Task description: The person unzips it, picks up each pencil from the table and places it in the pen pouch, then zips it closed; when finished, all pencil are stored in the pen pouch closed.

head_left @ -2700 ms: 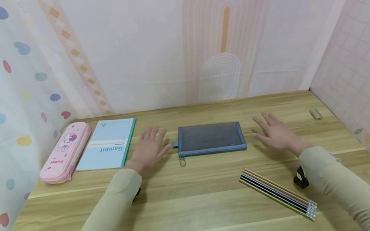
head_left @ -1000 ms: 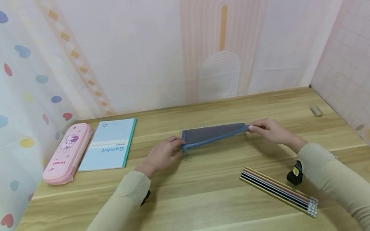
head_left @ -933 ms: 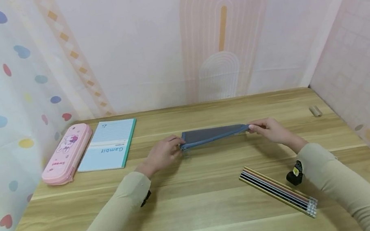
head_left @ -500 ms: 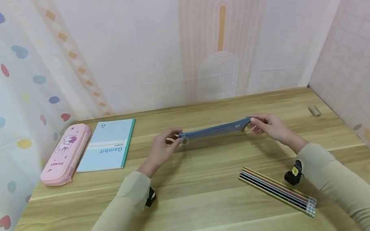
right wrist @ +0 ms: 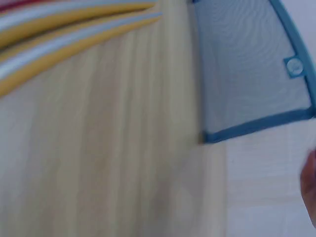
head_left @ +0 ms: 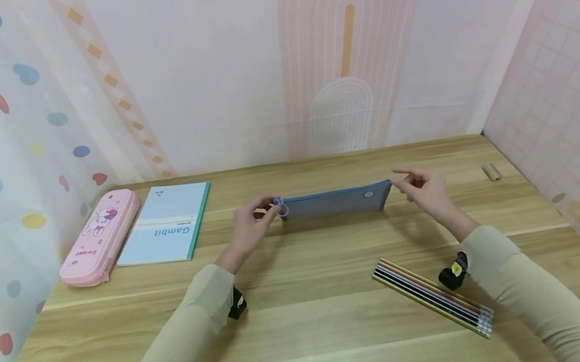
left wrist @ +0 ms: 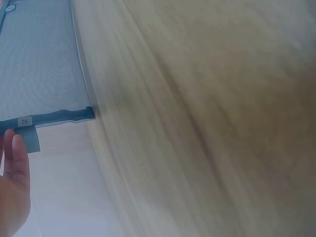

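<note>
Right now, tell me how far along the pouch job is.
Done: the pouch is upright, zip on top. In hand: the left hand pinches its end near the ring; the right hand is at the other corner. Left, probably: packing the pencils, lying outside it on the table.

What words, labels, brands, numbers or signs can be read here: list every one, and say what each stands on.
"Sweet", upside down in the head view: on the pink pencil case.
"Gambit", upside down in the head view: on the light-blue notebook.
"25", in the left wrist view: on the small label of the mesh zip pouch.
Too small or blurred: the notebook's other print and any marking on the pouch's round badge.
</note>
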Demonstrator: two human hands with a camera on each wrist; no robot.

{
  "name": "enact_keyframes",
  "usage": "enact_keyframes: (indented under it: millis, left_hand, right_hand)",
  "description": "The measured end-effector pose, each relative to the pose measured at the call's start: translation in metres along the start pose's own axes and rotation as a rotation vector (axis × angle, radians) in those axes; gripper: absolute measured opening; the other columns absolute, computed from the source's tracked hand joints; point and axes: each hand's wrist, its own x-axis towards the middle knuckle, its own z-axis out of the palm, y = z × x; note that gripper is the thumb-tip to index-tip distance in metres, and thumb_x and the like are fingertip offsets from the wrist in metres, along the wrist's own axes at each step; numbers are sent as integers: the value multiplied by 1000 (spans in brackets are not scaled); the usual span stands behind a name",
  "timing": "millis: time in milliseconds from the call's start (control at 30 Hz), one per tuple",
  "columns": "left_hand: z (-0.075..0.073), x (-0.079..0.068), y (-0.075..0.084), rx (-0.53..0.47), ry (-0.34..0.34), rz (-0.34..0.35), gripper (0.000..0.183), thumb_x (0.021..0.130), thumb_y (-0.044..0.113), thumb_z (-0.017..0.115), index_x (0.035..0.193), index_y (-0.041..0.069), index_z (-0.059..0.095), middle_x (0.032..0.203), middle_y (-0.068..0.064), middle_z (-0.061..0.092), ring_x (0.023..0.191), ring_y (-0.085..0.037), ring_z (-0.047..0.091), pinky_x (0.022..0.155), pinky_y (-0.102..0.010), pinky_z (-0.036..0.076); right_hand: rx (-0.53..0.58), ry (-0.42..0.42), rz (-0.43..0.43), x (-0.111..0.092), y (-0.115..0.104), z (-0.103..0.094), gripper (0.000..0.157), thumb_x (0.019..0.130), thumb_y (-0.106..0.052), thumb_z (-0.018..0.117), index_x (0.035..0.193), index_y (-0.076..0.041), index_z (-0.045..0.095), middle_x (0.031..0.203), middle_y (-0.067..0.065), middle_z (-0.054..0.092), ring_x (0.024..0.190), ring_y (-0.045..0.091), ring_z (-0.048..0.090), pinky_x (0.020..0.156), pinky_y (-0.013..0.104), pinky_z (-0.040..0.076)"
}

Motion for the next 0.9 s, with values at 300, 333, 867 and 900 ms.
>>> enact_keyframes:
  millis: [300,333,867,900]
  left_hand:
    - [5,3,1,8,53,74,23,85,15,59,104,2,62,99,-14,64,92,-23,58,79,-38,50]
    - [5,3,1,1,56,72,23,85,15,60,104,2,62,99,-14,64,92,-23,58,79,-38,50]
    - [11,3,7,-49,44,47,22,84,12,60,103,1,62,99,-16,64,92,-24,58,78,-37,50]
    - [10,3,7,-45,43,50,22,84,12,60,103,2,62,99,-15,64,92,-24,58,78,-37,50]
  right_hand:
    - [98,132,-129,-7,-53,37,18,80,-4,62,94,8,64,58,-10,54,44,-1,42,41,14,35]
    - [107,113,-146,-7,-54,45,18,80,-5,62,93,6,64,59,-8,55,45,-1,43,41,15,35]
    - [-168,-129,-124,-19,-58,160,57,78,-29,68,127,-11,46,82,6,66,62,15,61,55,20,48]
    - [-161,-108,-138,-18,-59,163,54,79,-28,66,126,-9,47,84,7,66,63,15,61,55,20,48]
